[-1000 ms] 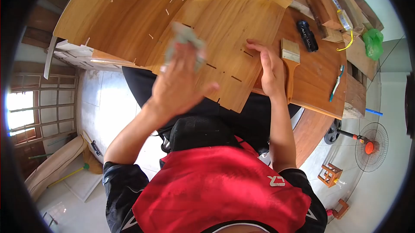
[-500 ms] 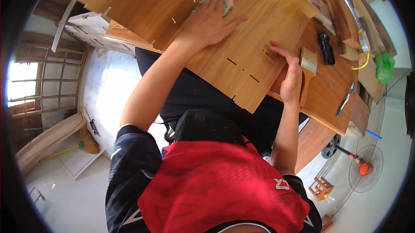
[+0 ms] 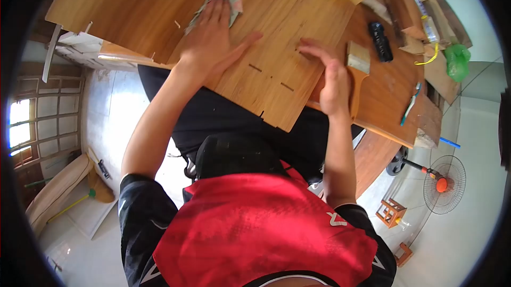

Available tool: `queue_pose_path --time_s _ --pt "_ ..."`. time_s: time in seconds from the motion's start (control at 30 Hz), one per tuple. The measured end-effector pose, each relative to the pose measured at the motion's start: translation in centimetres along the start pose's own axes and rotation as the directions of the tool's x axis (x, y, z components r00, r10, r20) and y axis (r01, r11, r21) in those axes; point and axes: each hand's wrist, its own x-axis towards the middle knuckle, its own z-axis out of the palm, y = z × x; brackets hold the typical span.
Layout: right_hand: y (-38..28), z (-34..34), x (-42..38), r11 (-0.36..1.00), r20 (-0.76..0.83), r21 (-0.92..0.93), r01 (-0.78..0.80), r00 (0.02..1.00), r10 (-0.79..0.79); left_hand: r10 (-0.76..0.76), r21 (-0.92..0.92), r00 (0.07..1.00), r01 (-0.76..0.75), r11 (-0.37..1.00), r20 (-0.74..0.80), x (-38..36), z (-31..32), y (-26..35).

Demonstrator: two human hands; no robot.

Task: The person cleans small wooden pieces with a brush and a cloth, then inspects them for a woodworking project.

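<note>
My left hand lies on a crumpled pale green cloth, with its fingers pressing the cloth to a wooden panel and its thumb stretched out to the side. Dark narrow slots mark the panel near its front edge. Along its left side stands another wooden board, with small pale pegs where the two meet. My right hand is at the panel's right edge, holding nothing visible. Its visible fingers reach over the surface, fairly straight; the other fingers are hidden.
On the wooden table to the right are a black object, a wood block and a toothbrush. Wood offcuts, a tape measure and a green plastic bag lie beyond. A fan stands at the far right.
The view has shifted, so most things appear farther left. My left hand and the cloth have slid back along the panel toward its left side. My right hand remains by the right edge.
</note>
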Motion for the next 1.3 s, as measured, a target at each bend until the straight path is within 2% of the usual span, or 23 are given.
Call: queue_pose_path --time_s 0.03,0.2,0.37,0.47,0.53,0.63,0.83,0.93,1.03,1.13,1.23,1.3 --pt "-0.2 0.0 0.0 1.0 0.002 -0.027 0.001 1.0 -0.001 0.007 -0.018 1.0 -0.007 1.0 -0.023 2.4 1.0 0.3" --pt "-0.8 0.1 -0.2 0.998 0.026 -0.06 -0.022 0.999 0.024 -0.042 -0.053 0.994 0.048 0.997 0.104 14.5 3.8 2.4" --pt "-1.1 0.3 0.0 0.994 0.049 -0.102 -0.027 0.998 0.032 -0.062 -0.041 0.968 0.074 0.996 0.245 19.7 4.2 3.4" --pt "-1.5 0.2 0.0 0.994 0.054 -0.105 -0.029 0.998 0.035 -0.021 0.021 0.961 0.016 1.0 0.276 18.7 3.8 3.1" --pt "-1.4 0.2 0.1 0.992 0.057 -0.119 -0.029 0.998 0.036 0.02 0.074 0.947 -0.046 0.996 0.321 15.5 1.2 3.4" --pt "-1.1 0.2 -0.1 0.989 0.05 -0.144 -0.032 0.998 0.04 0.063 0.116 0.963 -0.096 0.989 0.262 9.1 -0.2 2.0" --pt "-1.1 0.4 0.0 0.993 0.026 -0.107 -0.048 0.998 0.051 0.118 -0.03 0.984 -0.115 0.993 0.131 -4.6 -3.5 -3.3" --pt "-1.0 0.6 0.1 0.996 0.012 -0.067 -0.066 0.998 0.067 0.091 0.151 0.988 -0.109 0.983 0.122 -7.0 -4.1 -2.2" --pt "-1.4 0.4 0.3 0.993 0.033 -0.101 -0.064 0.997 0.068 0.012 0.079 0.983 -0.027 0.997 0.185 -3.7 -3.6 -0.4" --pt "-1.0 0.3 0.0 0.992 0.037 -0.119 -0.042 0.998 0.047 0.086 0.175 0.983 -0.114 0.978 0.161 2.9 -0.6 1.4" --pt "-1.0 0.3 0.0 0.993 0.038 -0.108 -0.051 0.998 0.055 0.159 0.054 0.978 -0.167 0.984 0.133 10.0 2.1 3.7" --pt "-1.0 0.3 0.3 0.995 0.033 -0.081 -0.061 0.997 0.063 0.165 0.028 0.968 -0.173 0.984 0.192 11.8 1.6 6.0"
